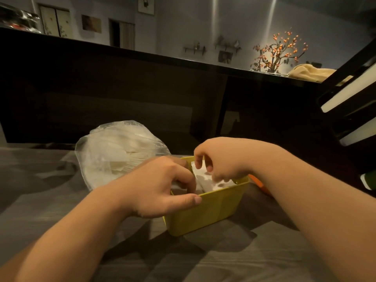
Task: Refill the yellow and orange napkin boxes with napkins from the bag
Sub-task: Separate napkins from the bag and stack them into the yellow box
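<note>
Yellow box (pixel 205 210) on the table (pixel 244 261), holding white napkins (pixel 205 180). Left hand (pixel 160 186) grips the box's near rim, thumb outside, fingers curled inside. Right hand (pixel 219 159), over the box's far side, curls its fingers onto the napkins. Orange box (pixel 259 184) just right of the yellow box, mostly hidden. Bag (pixel 114 151) of napkins just behind it, to the left.

The scene is dim and warm-toned. A lit branch decoration (pixel 278 51) glows orange at far right, and two pale streaks of glare run down the far wall (pixel 203 21). Soft dark shadows spread over the near table (pixel 244 261). Wide-angle distortion bows the dark counter (pixel 122 64) edge; the far background looks soft and grainy.
</note>
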Demonstrator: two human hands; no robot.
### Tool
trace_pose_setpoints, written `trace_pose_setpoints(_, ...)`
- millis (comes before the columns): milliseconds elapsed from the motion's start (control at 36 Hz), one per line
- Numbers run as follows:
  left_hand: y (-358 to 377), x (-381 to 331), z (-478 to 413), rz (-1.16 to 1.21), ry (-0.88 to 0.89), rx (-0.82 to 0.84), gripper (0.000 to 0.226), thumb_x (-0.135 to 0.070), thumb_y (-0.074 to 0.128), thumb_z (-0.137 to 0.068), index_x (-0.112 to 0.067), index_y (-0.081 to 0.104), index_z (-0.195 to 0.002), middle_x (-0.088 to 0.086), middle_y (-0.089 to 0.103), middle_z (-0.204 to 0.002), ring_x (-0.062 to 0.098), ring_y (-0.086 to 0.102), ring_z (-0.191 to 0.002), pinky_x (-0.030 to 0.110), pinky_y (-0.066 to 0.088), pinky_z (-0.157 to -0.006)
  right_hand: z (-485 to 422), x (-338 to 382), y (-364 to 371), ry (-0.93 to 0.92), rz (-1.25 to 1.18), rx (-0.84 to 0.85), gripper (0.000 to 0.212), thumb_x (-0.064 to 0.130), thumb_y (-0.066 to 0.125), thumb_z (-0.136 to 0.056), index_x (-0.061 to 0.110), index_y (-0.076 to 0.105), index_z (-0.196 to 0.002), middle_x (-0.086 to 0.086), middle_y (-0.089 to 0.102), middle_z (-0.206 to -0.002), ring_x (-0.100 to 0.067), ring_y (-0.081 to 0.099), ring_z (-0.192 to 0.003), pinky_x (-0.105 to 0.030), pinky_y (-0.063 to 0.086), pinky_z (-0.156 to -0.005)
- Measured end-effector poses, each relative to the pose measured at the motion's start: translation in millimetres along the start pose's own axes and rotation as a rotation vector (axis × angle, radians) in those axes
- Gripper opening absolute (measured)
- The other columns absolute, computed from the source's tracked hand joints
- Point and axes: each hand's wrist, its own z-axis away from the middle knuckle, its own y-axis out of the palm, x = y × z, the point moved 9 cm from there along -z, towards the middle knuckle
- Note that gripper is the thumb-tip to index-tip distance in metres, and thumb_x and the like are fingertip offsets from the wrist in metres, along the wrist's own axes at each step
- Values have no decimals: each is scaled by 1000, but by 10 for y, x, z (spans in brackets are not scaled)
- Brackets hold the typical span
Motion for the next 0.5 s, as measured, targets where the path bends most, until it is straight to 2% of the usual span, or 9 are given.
trace_pose_setpoints(83, -5, -12, -3, -3, 9, -6, 38, -66, 51, -89, -34, 71, -90, -22, 56, -89, 5, 58, -89, 17, 45, -71, -46, -75, 172, -8, 8, 95, 44, 8, 74, -85, 32, 58, -118, 10, 54, -98, -10, 57, -88, -19, 51, -68)
trace_pose_setpoints(222, 1, -3, 9, -10, 3, -1, 38, -68, 53, -87, -35, 70, -90, -19, 57, -90, 2, 56, -89, 22, 47, -73, -16, -130, 132, -21, -119, 101, 46, 5, 73, -85, 36, 58, -116, 12, 55, -97, -9, 59, -88, -22, 56, -70)
trace_pose_setpoints(306, 11, -4, -3, -24, 7, 1, 37, -68, 55, -86, -34, 69, -91, -19, 57, -92, 2, 56, -91, 22, 48, -73, -2, -45, 147, -84, -103, 139, 46, 10, 73, -87, 36, 59, -123, 8, 60, -108, -11, 60, -97, -22, 57, -75)
trace_pose_setpoints(361, 13, -4, -7, -36, 11, -2, 35, -66, 58, -87, -33, 69, -92, -19, 56, -92, 3, 56, -92, 23, 47, -73, -8, -5, 236, -93, -57, 212, 42, 15, 70, -92, 36, 60, -127, 7, 60, -119, -13, 58, -108, -25, 54, -86)
trace_pose_setpoints(417, 14, 5, -5, -40, 6, 0, 33, -65, 60, -85, -34, 68, -93, -20, 57, -93, 3, 55, -94, 23, 47, -74, -10, -15, 281, -68, -19, 259, 34, 17, 65, -95, 39, 62, -121, 9, 55, -125, -17, 53, -119, -33, 51, -99)
trace_pose_setpoints(500, 24, 22, -8, -45, -9, 10, 31, -64, 64, -83, -35, 68, -94, -20, 57, -96, 2, 55, -96, 23, 48, -77, -2, -48, 302, -51, 15, 308, 35, 12, 61, -97, 46, 60, -108, 16, 47, -110, -16, 48, -119, -36, 48, -103)
